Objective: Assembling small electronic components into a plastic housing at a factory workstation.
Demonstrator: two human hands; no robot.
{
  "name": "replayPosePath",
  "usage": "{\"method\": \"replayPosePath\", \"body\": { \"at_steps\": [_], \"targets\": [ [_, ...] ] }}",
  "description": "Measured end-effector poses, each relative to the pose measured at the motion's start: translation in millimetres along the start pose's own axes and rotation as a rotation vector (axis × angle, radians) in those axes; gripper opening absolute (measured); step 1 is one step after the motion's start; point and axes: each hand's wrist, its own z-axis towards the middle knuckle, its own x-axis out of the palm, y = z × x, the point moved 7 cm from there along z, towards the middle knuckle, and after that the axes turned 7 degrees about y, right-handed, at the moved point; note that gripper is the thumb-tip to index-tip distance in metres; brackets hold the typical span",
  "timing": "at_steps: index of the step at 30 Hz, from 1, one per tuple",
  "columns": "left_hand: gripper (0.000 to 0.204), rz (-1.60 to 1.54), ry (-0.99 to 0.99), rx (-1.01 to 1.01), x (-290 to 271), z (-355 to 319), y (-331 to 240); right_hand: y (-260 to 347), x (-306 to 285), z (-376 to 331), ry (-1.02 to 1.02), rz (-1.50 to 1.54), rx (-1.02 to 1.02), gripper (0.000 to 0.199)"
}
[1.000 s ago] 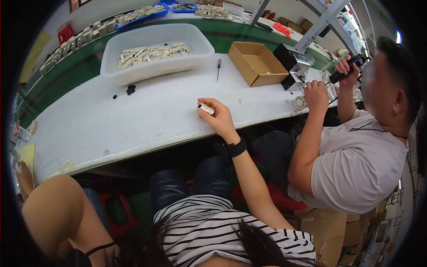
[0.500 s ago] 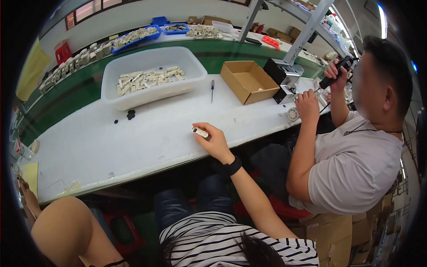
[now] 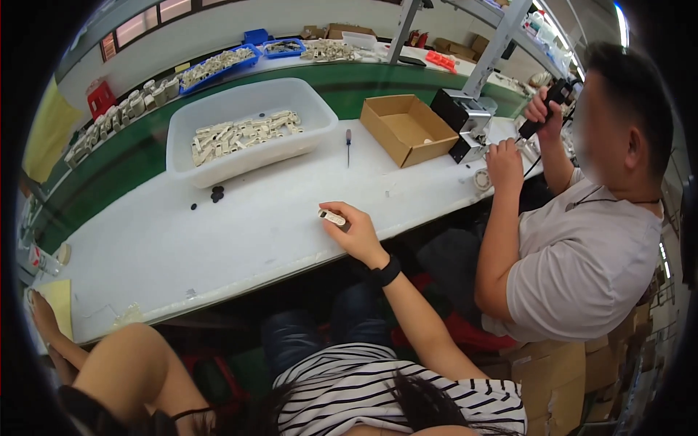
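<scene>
My right hand (image 3: 356, 231), with a black band on its wrist, is closed around a small off-white plastic housing (image 3: 332, 217). One end of the housing shows a dark slot, and the fingers cover the rest. It is held just over the white worktop (image 3: 269, 254). At lower left, close to the camera, rises a bare bent elbow (image 3: 131, 345); no hand of it shows, and my left hand cannot be seen. Small black round pieces (image 3: 217, 194) lie on the worktop, left of my right hand. A screwdriver (image 3: 348, 149) lies beyond it.
A translucent tub (image 3: 251, 163) holds many off-white parts. Right of it are an open cardboard box (image 3: 407, 152) and a black-and-silver device (image 3: 465, 120). A co-worker (image 3: 582, 254) at right holds a black tool (image 3: 542, 112). Another person's hand (image 3: 45, 316) rests at far left.
The view has shifted slightly. My right hand still holds the housing in nearly the same place, turned a little. The bent elbow at lower left has moved right.
</scene>
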Motion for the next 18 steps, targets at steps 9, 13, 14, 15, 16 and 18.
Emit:
{"method": "replayPosePath", "body": {
  "at_steps": [9, 13, 14, 15, 16, 18],
  "targets": [
    [0.065, 0.034, 0.332, -0.141, 23, -9, 19, -6, -5, -2, -0.035, 0.019, 0.067, 0.026],
    [0.066, 0.604, 0.44, -0.45, 72, -46, 117, -11, -15, -1, -0.082, -0.026, 0.042, 0.026],
    [0.066, 0.599, 0.451, -0.448, 79, -54, 130, -5, -14, -1, -0.083, -0.118, -0.013, 0.025],
    [0.068, 0.655, 0.466, -0.495, 83, -62, 145, 0, -12, 0, -0.082, -0.211, -0.068, 0.025],
    [0.069, 0.708, 0.482, -0.539, 88, -69, 157, -2, -11, -1, -0.087, -0.214, -0.057, 0.025],
    [0.071, 0.758, 0.496, -0.591, 87, -71, 163, 3, -8, 1, -0.159, -0.309, -0.119, 0.022]
  ]
}}
